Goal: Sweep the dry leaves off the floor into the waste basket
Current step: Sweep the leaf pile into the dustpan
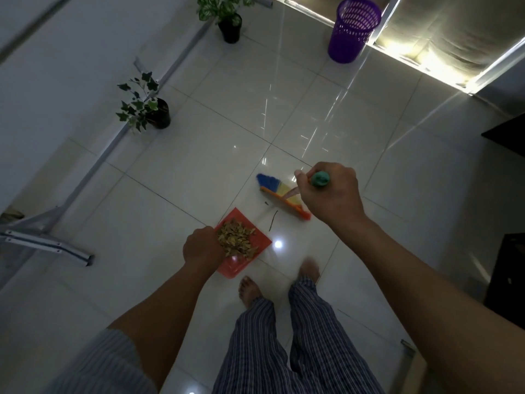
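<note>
Holding red dustpan (257,241) heaped with dry leaves (237,237) in left grip (199,247) curled on its handle, right grip (331,194) clenching broom (279,194) handle top, bristles near floor (199,172), purple waste basket (352,31) well apart ahead, bare feet beneath.

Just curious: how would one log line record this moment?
left hand: holds dustpan of leaves | right hand: grips broom | basket: far

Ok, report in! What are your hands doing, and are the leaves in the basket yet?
Left hand holds dustpan, leaves piled on it. Right hand grips broom. Waste basket ahead, path open.
</note>
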